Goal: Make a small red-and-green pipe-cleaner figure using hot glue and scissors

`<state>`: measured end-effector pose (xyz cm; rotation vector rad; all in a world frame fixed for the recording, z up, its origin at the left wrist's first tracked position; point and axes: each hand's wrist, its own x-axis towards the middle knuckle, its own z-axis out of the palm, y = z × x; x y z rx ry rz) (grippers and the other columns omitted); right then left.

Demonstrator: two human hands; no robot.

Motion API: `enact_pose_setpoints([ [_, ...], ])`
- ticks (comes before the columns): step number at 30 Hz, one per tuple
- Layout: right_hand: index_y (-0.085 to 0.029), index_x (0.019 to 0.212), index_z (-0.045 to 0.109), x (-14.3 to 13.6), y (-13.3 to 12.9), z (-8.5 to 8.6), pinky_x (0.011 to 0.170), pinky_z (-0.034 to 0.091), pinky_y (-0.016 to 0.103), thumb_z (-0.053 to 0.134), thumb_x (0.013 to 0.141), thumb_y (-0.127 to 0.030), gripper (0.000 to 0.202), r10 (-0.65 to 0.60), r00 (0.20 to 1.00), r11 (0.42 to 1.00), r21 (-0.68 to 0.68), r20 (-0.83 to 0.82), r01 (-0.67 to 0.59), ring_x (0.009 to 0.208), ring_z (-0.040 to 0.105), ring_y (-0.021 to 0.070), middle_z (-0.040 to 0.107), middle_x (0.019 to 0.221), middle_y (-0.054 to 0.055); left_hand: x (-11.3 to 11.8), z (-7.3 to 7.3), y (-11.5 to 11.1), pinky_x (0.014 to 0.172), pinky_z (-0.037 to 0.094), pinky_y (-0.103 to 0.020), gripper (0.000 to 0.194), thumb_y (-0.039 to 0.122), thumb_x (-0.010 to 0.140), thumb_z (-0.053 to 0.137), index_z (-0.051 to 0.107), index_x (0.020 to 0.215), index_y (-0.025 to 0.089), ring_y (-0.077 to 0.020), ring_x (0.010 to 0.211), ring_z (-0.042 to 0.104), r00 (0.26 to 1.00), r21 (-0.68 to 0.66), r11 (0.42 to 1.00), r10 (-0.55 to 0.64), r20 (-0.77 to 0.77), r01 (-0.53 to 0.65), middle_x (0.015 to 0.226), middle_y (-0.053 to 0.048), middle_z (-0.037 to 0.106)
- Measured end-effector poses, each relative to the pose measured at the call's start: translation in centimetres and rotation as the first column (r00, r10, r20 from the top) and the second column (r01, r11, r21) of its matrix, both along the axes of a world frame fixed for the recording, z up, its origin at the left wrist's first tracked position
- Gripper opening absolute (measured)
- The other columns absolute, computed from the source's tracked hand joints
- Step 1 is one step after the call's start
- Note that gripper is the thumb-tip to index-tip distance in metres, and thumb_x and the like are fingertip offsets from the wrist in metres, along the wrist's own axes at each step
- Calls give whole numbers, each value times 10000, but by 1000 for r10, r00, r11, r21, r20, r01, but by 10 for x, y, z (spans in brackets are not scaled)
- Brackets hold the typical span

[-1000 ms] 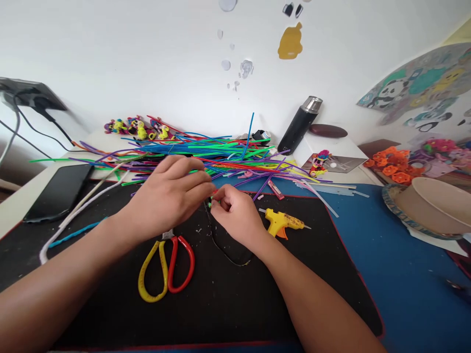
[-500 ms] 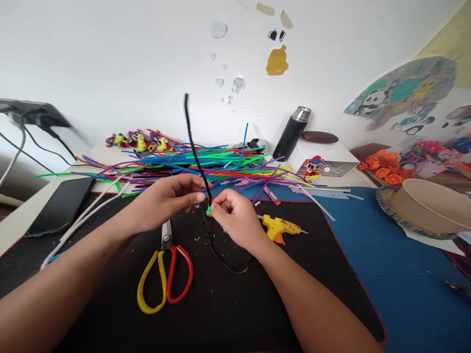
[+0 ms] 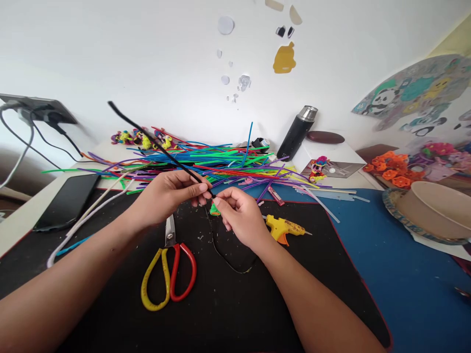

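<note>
A long black pipe cleaner (image 3: 154,140) slants up and left from between my hands. My left hand (image 3: 172,193) pinches it near its lower end. Fingers of my right hand (image 3: 239,213) are closed at that same lower end, beside a small green piece with some orange (image 3: 215,211), whose join to the pipe cleaner is partly hidden by my fingertips. Below my left wrist lie scissors (image 3: 170,264) with one yellow and one red handle. A yellow glue gun (image 3: 285,228) rests just right of my right hand, and its thin black cord (image 3: 221,255) curves beneath both hands.
Behind my hands spreads a heap of coloured pipe cleaners (image 3: 206,159). A phone (image 3: 66,201) lies at the left, a black thermos (image 3: 296,132) leans against a white box (image 3: 346,159), and a beige bowl (image 3: 437,211) stands right. Small finished figures (image 3: 147,139) sit at the back.
The black pipe cleaner has tipped from nearly upright to a slant toward the left. My left fingers have closed on it near the base. The view has shifted slightly left.
</note>
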<state>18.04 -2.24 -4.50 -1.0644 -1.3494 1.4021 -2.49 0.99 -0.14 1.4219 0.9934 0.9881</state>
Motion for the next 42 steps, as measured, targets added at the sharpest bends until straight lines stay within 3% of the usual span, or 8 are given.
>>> enact_pose_setpoints([
  [3,-232,905,640,1,2,1,436,373,259,735,914,-499,284,-6,996,1000,-19,-88,4,444,470,107,558,607,-81,4,4,-2,598,583,-239,456,543,691,1044,879,887,166,-197,712,785,990,-68,997,50,130,-41,795,-93,852],
  [7,-228,917,648,1,2,3,429,357,248,771,901,-533,328,-19,990,1000,-27,-139,16,434,468,98,578,600,-78,7,6,-5,599,604,-225,430,496,661,1071,894,888,177,-198,711,809,980,-120,991,76,186,-54,827,-101,873],
  [26,-245,881,611,1,2,5,437,351,253,777,889,-516,318,-122,979,992,15,-165,126,419,446,102,512,543,-99,7,-9,-4,645,635,-318,389,521,744,1012,892,922,196,-277,783,827,997,-160,987,32,66,-21,905,-130,886],
  [34,-256,811,591,2,-2,5,485,328,268,722,879,-402,208,-147,987,985,84,-64,152,479,425,118,482,573,-85,8,-12,-5,629,604,-307,381,552,786,973,898,905,198,-239,730,774,999,-87,995,45,10,-44,850,-110,862],
  [38,-253,797,596,0,-5,7,521,313,280,690,870,-329,141,-131,991,982,139,15,127,517,409,125,442,579,-88,10,-4,-7,609,570,-301,395,572,765,967,868,736,190,-208,668,707,993,15,996,92,-80,-91,798,-100,834],
  [42,-254,810,587,0,-9,9,533,298,287,663,858,-284,95,-59,991,990,137,124,42,521,389,125,439,579,-95,7,3,-10,626,555,-300,368,544,779,944,839,695,201,-196,664,677,974,121,990,98,-203,-74,854,-91,842],
])
